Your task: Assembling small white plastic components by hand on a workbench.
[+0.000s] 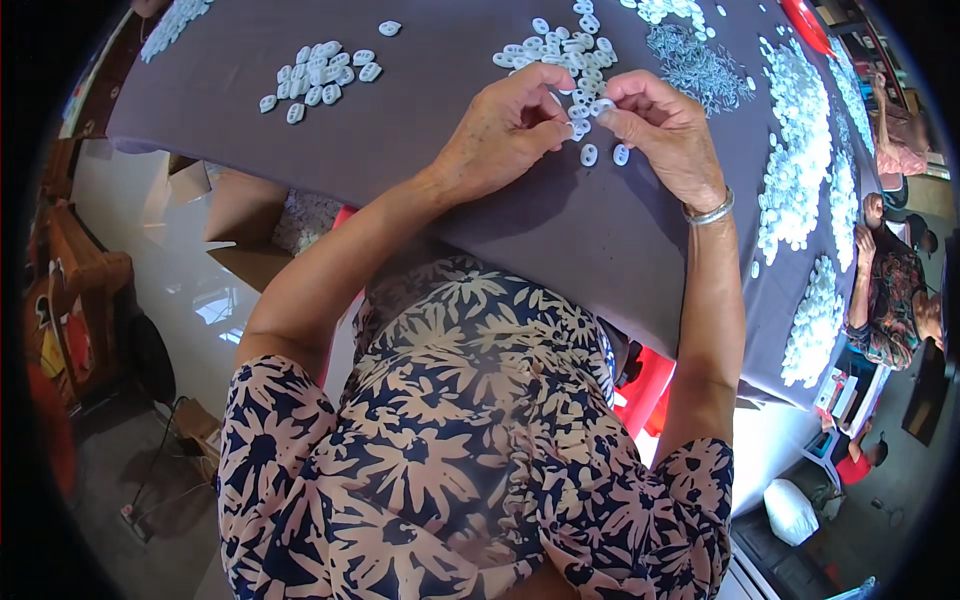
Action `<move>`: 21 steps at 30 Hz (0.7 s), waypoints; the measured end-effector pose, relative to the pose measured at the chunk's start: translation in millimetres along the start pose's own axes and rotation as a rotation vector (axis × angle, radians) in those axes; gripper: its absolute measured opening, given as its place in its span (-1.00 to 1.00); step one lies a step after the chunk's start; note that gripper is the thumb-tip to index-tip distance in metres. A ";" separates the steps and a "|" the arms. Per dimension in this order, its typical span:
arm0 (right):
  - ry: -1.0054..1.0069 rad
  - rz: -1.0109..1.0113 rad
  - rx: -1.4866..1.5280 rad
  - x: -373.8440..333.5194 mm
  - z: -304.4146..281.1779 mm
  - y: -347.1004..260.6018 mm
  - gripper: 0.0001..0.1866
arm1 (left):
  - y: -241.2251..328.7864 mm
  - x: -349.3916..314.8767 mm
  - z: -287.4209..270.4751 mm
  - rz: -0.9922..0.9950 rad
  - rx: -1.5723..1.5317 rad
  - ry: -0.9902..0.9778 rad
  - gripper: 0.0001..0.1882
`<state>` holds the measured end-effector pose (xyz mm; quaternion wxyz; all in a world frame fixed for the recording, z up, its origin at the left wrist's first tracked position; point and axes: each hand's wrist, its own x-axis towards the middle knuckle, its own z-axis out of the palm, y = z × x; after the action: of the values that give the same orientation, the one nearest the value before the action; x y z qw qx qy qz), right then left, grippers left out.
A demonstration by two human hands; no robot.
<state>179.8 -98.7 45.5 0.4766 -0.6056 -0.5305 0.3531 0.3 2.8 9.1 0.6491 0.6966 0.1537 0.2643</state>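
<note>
My left hand (505, 130) and my right hand (665, 130) meet over a grey cloth-covered table (600, 240). Both pinch a small white oval plastic piece (598, 106) between their fingertips. Right under the hands lie two more loose white pieces (604, 155). Just beyond them is a pile of the same white pieces (565, 50). A heap of small thin metal parts (700, 65) lies to the right of that pile. I wear a silver bangle (710, 212) on the right wrist.
A smaller group of white pieces (320, 75) lies at the table's left. Long heaps of white pieces (800, 170) run along the right side. Another person (890, 290) sits at the right edge. Cardboard boxes (230, 215) stand on the floor at left.
</note>
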 end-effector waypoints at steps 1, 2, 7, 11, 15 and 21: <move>0.002 0.001 0.000 0.2 1.2 1.1 -0.92 | 1.2 0.0 -0.3 -0.005 0.002 -0.002 -0.65; -0.008 -0.009 -0.005 0.5 2.2 3.4 -0.90 | 1.9 0.0 -0.3 -0.009 0.005 -0.005 -0.66; -0.011 0.024 -0.018 0.7 4.4 6.5 -0.84 | -0.5 0.4 0.7 0.008 0.025 -0.003 -0.66; 0.015 0.030 -0.057 1.8 5.6 7.1 -0.81 | -3.7 1.3 -0.1 0.018 0.007 -0.014 -0.65; -0.011 0.019 -0.109 1.6 5.9 6.0 -0.79 | -3.0 0.6 -0.4 0.012 0.030 -0.014 -0.65; -0.011 0.008 -0.127 1.3 6.8 3.8 -0.80 | -2.6 0.5 0.2 0.001 0.042 -0.008 -0.65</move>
<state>174.8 -96.0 39.9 0.4327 -0.6349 -0.5519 0.3240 1.1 3.2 6.6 0.6349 0.7111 0.1562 0.2584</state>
